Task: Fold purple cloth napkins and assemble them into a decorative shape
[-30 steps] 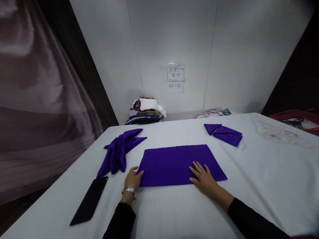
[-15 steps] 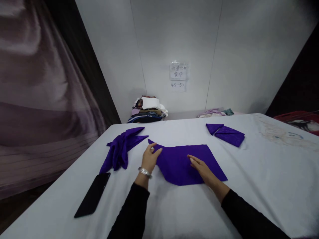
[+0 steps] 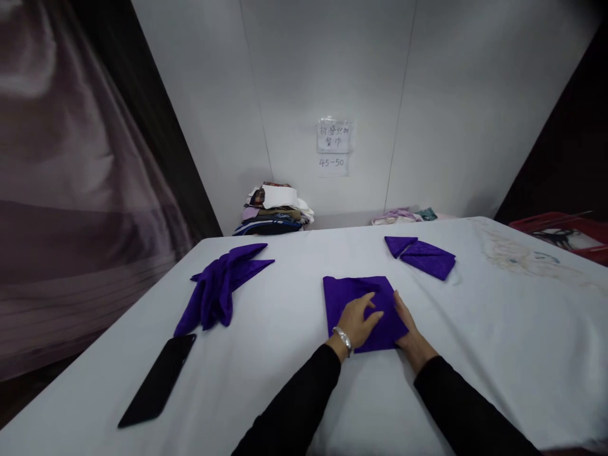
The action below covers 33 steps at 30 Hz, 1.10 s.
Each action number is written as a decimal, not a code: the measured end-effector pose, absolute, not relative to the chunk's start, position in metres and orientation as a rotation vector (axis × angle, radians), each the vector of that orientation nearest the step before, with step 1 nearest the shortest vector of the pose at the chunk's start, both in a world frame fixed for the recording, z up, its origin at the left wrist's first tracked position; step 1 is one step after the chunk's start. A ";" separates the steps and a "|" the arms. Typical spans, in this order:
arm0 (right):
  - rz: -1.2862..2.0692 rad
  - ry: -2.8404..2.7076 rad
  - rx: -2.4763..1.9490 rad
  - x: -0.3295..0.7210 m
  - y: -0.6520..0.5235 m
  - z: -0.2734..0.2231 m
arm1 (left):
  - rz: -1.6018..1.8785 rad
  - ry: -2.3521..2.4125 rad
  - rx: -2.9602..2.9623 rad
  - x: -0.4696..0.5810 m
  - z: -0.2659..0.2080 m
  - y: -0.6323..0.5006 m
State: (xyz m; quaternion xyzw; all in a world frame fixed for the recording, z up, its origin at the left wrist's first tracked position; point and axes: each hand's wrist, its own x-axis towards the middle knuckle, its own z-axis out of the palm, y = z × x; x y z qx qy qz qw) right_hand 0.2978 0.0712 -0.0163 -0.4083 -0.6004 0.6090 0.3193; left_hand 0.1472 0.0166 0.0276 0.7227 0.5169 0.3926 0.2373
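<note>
In front of me a purple cloth napkin (image 3: 342, 291) lies folded to a small, nearly square shape. My left hand (image 3: 357, 322), with a silver bracelet at the wrist, reaches across it, thumb and fingers bent at the edge of a folded-over flap; the exact grip is partly hidden. Along the napkin's right edge rests my right hand (image 3: 409, 329), its fingers stretched out and touching the cloth. To the left lies a purple napkin (image 3: 221, 285) bunched in pleats with pointed ends. Farther off on the right is another folded purple napkin (image 3: 425, 256).
A black phone (image 3: 159, 380) lies at the left on the white-covered table (image 3: 266, 380). Behind the table are a pile of folded clothes (image 3: 275, 212) and more cloth (image 3: 399, 216). A red basket (image 3: 560, 227) stands at the far right. Paper signs (image 3: 334, 145) hang on the wall.
My left hand has moved right, carrying the napkin's left part over the rest, so the napkin is now narrower. My right hand has shifted from its top to its right edge.
</note>
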 end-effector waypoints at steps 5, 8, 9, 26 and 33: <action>1.428 -1.703 -1.157 0.295 0.071 -0.014 | 1.132 1.775 1.953 0.107 -0.003 -0.004; 1.564 -1.520 -1.125 0.295 0.070 -0.011 | 1.080 1.907 1.964 0.097 -0.013 -0.012; 1.630 -1.436 -1.102 0.295 0.069 -0.009 | 1.063 1.928 1.970 0.097 -0.015 -0.013; 1.869 -0.671 -1.300 0.316 0.086 0.007 | 0.681 1.899 1.998 0.105 -0.016 -0.007; 1.914 -0.738 -1.218 0.323 0.088 0.006 | 0.366 1.964 2.116 0.109 -0.013 -0.007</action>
